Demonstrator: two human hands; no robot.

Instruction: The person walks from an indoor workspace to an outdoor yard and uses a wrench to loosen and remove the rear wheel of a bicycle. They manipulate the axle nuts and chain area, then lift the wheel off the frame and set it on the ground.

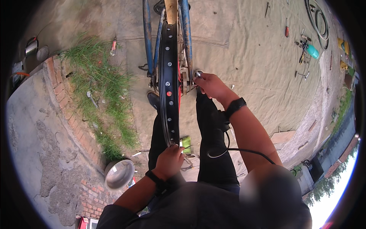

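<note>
A black bicycle wheel rim (173,70) without a tyre stands upright between the blue, rusty frame tubes (185,28). Silver spoke nipples and one red spot line its inner channel. At the rim's near end my left hand (169,162) is closed round it. My right hand (213,86) is closed beside the right end of the axle, pinching a small shiny metal piece with a rounded end (198,73); its exact kind is unclear. The wheel hub (184,84) shows partly at the rim's right side.
My legs (209,141) straddle the wheel. A green-bristled brush (185,145) lies between them. Grass (103,87) and a metal bowl (120,174) are on the left. On the ground cloth at right lie a screwdriver (287,31), a teal bottle (312,51), several tools and a coiled tube (323,30).
</note>
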